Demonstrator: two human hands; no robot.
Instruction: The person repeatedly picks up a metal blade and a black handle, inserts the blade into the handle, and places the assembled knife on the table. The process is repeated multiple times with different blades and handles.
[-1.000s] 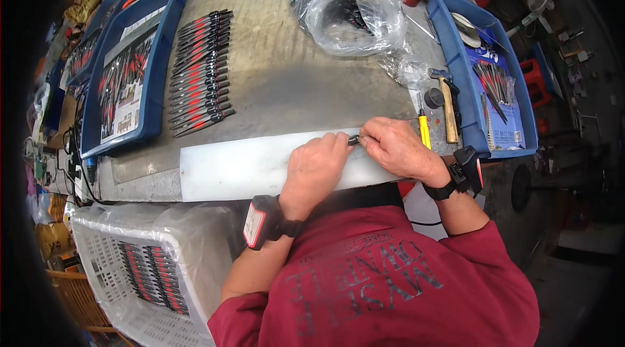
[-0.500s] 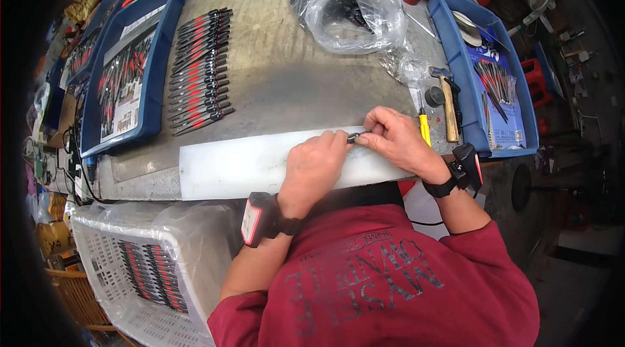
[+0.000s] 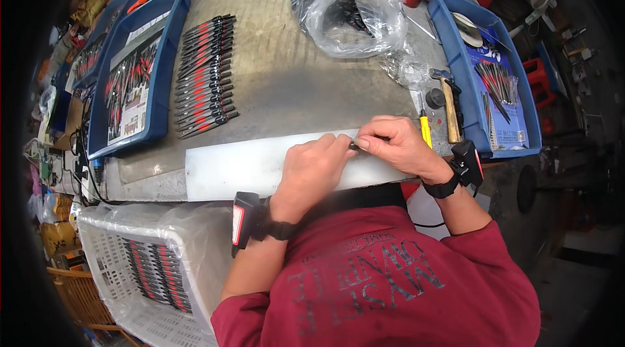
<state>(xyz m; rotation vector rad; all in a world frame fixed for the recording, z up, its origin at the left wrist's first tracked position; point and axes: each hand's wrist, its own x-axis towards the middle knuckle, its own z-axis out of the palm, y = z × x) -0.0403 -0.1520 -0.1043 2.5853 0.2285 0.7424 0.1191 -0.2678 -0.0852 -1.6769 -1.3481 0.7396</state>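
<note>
Over a white board [image 3: 224,168] at the near edge of the bench, my two hands meet fingertip to fingertip. Between them is a small dark piece [image 3: 353,146], mostly hidden by the fingers; its kind cannot be made out. My left hand [image 3: 317,168] is closed with its fingers curled round one end. Thumb and fingers of my right hand [image 3: 395,145] pinch the other end. Farther left on the bench, slim black-and-red pen-shaped pieces [image 3: 205,77] lie side by side in a long column.
Blue trays with similar pieces flank the bench, one left [image 3: 170,86] and one right [image 3: 530,116]. A clear plastic bag [image 3: 355,38] holds dark parts. Right of my hands lie a hammer [image 3: 450,112] and a yellow-handled screwdriver [image 3: 426,131]. A white lined basket [image 3: 104,249] stands lower left.
The fingers of both hands have closed in, so less of the dark piece shows. My left wrist has shifted slightly left, and the whole view has moved a little.
</note>
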